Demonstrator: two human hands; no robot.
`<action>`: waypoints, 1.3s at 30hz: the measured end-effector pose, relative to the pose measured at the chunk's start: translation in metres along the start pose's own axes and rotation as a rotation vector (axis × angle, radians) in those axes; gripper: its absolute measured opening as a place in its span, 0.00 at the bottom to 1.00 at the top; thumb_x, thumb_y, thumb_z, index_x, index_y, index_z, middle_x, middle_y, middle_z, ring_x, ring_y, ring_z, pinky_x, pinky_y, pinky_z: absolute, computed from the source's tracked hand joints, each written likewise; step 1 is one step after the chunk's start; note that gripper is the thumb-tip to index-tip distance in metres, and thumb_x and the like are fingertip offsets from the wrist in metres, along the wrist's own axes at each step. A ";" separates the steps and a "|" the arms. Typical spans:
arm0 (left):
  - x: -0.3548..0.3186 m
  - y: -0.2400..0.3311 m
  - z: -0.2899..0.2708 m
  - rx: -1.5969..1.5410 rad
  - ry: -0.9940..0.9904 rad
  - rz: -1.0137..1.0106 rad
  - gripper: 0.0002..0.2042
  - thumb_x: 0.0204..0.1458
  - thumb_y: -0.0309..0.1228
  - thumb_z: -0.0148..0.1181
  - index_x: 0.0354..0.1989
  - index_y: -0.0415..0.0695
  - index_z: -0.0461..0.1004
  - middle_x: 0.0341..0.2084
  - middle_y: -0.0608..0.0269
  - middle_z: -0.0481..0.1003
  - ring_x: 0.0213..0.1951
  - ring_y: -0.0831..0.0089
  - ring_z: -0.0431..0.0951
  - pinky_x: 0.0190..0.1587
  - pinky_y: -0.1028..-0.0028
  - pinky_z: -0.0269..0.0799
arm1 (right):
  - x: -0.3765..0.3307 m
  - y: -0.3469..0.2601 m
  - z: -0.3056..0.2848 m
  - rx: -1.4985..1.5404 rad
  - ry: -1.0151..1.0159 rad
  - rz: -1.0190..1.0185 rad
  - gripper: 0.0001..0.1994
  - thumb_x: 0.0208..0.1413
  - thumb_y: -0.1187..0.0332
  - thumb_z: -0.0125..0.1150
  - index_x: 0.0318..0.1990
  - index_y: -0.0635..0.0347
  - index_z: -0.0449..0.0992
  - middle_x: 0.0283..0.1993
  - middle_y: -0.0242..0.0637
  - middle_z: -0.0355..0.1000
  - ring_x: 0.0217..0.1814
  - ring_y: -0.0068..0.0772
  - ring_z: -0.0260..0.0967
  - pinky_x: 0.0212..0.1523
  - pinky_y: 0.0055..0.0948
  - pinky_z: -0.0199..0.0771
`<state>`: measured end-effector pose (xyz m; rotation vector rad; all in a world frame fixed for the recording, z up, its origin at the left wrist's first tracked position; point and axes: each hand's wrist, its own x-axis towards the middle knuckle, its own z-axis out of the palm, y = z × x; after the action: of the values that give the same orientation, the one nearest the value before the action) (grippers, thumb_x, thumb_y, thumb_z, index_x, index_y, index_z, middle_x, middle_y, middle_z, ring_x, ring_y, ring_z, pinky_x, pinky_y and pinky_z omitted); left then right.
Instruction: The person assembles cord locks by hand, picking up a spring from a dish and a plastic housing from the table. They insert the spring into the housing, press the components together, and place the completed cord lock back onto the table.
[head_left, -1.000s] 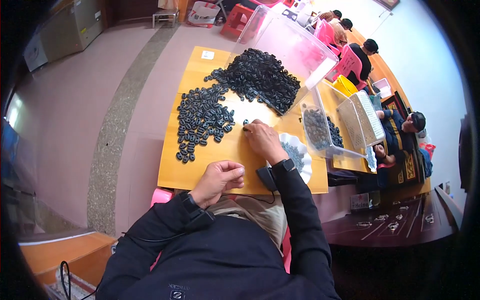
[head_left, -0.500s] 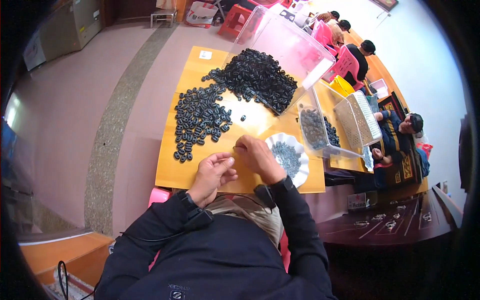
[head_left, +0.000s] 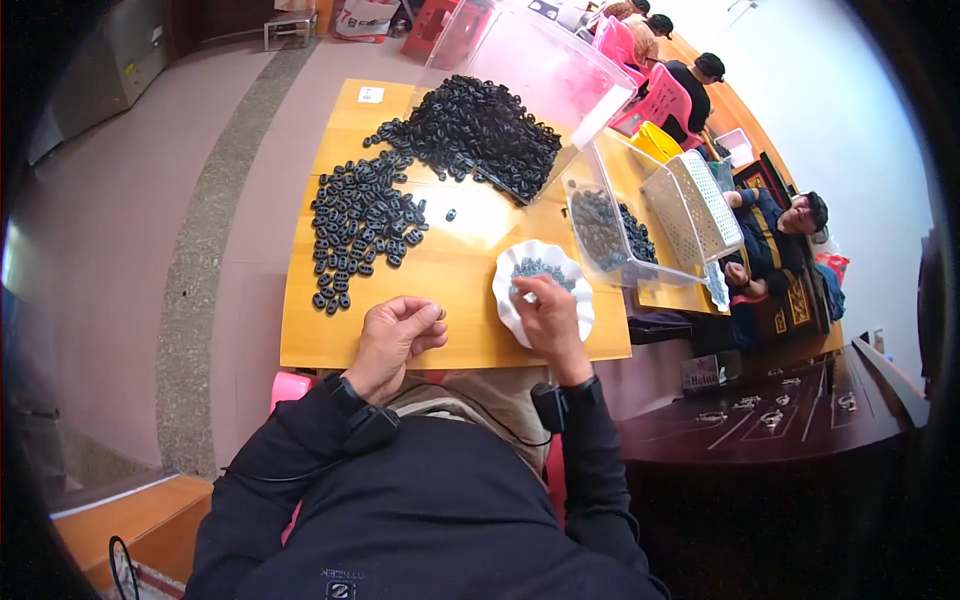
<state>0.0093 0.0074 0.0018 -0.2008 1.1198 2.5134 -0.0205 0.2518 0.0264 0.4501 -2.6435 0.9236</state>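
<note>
Two hands work at a yellow wooden table. Right hand has moved to the white scalloped dish at three o'clock, fingertips dipping in; left hand seemingly pinches one small black ring.

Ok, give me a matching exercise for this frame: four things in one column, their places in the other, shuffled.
Things:
1. Left hand
2. Right hand
3. Black pile
4. Clear bin

Places:
A. Far end of the table, spilling from a tipped clear tub
B. Over the white dish
C. Near table edge, left of the dish, fingers curled around a small part
D. Right of the table, holding dark parts

Pairs: 1-C, 2-B, 3-A, 4-D
</note>
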 end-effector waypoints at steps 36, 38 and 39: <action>-0.001 -0.006 0.001 0.078 -0.020 -0.015 0.06 0.55 0.24 0.59 0.39 0.37 0.73 0.31 0.61 0.77 0.31 0.75 0.79 0.38 0.77 0.79 | -0.023 0.019 -0.008 0.420 0.131 0.300 0.06 0.53 0.79 0.61 0.38 0.64 0.74 0.27 0.23 0.70 0.22 0.09 0.60 0.22 0.14 0.60; -0.002 -0.006 0.001 0.093 -0.019 -0.033 0.06 0.55 0.24 0.59 0.40 0.37 0.73 0.31 0.61 0.77 0.32 0.76 0.79 0.38 0.77 0.79 | -0.023 0.012 -0.007 0.516 0.150 0.287 0.06 0.53 0.79 0.61 0.38 0.63 0.74 0.27 0.23 0.70 0.22 0.09 0.60 0.21 0.13 0.59; -0.003 -0.006 0.002 0.101 -0.035 -0.037 0.07 0.55 0.24 0.59 0.40 0.37 0.73 0.31 0.61 0.77 0.32 0.76 0.79 0.39 0.77 0.79 | -0.024 0.007 -0.008 0.557 0.149 0.317 0.06 0.53 0.79 0.61 0.38 0.63 0.74 0.26 0.23 0.70 0.22 0.09 0.60 0.21 0.12 0.58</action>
<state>0.0142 0.0115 -0.0005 -0.1477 1.2148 2.4118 0.0003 0.2668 0.0191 0.0669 -2.3316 1.7307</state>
